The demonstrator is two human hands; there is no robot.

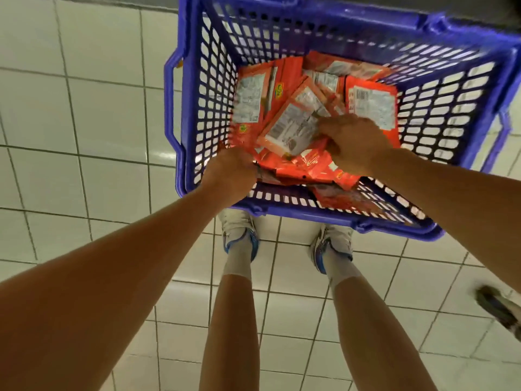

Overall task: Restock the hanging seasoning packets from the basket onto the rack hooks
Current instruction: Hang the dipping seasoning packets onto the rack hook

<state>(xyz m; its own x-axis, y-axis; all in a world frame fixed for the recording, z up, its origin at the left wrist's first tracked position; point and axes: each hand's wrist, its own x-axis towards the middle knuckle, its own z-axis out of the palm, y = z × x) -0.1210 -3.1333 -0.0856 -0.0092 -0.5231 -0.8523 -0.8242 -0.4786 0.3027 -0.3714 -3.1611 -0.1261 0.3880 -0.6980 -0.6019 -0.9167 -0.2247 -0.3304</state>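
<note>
1. The seasoning packets [284, 128] lie in a loose pile on the bottom of the blue basket [468, 114], upper middle of the frame, most with their white label backs up.
2. One packet [293, 124] near the pile's centre lies tilted, its long axis running from lower left to upper right; the one at the left [251, 97] runs nearly top to bottom of the frame.
3. My right hand [355, 142] is down on the pile with curled fingers; I cannot tell whether its grip has closed on a packet.
4. My left hand [229, 173] is at the basket's near-left corner, its grip closed on the edge of the orange packets there.
5. The basket stands on a floor [84, 114] of pale square tiles with dark grout.
6. My two feet in white and blue shoes [239, 235] stand just below the basket; another person's shoe [499, 309] shows at the right edge.
</note>
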